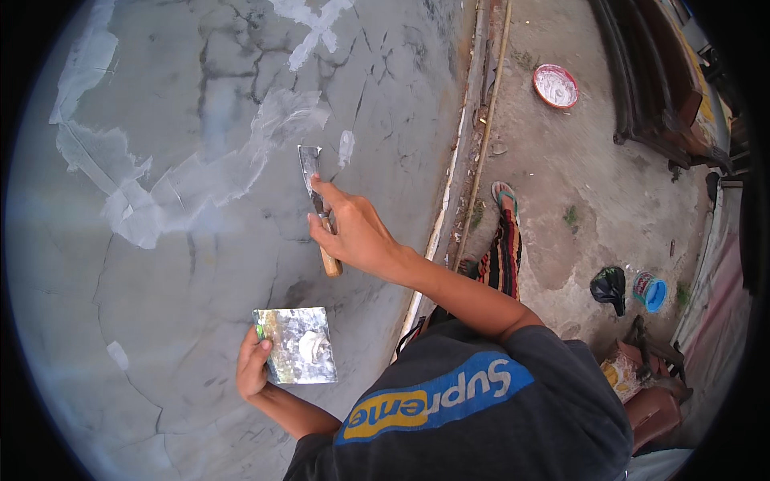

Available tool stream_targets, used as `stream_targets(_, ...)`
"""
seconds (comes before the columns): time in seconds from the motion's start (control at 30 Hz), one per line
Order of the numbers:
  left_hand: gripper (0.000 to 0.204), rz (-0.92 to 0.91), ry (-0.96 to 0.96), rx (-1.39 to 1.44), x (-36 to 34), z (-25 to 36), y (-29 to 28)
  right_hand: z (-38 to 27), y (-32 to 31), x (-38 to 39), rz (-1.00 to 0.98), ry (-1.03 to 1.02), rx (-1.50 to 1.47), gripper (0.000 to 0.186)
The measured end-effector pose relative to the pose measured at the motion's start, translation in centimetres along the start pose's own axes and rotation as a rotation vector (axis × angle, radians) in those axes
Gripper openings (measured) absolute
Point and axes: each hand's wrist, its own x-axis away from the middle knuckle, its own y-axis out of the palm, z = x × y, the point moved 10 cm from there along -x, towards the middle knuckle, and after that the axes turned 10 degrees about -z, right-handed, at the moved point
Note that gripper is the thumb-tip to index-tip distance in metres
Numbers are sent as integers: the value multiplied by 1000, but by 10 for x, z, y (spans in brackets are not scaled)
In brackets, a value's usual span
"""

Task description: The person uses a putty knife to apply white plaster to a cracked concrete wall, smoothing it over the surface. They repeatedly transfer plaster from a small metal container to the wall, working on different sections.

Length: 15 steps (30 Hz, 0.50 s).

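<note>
Shirt: dark, with a blue and yellow printed panel (pixel 437 398); lower centre, nearest the camera.
Left hand (pixel 254 365): gripping the left edge of a square board (pixel 281 365), thumb on the upper face, other fingers mostly hidden behind.
Board: smeared face turned to the camera, bearing a lump of white paste (pixel 314 347).
Right hand (pixel 357 232): fingers closed around a putty knife (pixel 331 261), forefinger extended along the blade.
Putty knife: above the board in view, wooden handle downward, metal blade upward; contact with the wall cannot be told.
Wall (pixel 233 272): grey, cracked, with pale patches (pixel 216 180) left of the blade.
Foot (pixel 506 196): sandalled, on the ground.
Bowl (pixel 556 86): red-rimmed, holding white material, upper right, well apart from both hands.
</note>
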Motion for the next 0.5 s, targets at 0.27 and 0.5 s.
stream_targets(0.27,44,6,-2,-16,2,2,1,8,-33,-34,122,87,-54,41)
stream_targets(0.5,45,36,-1,4,0,2,0,-10,10,-5,136,-86,-2,47)
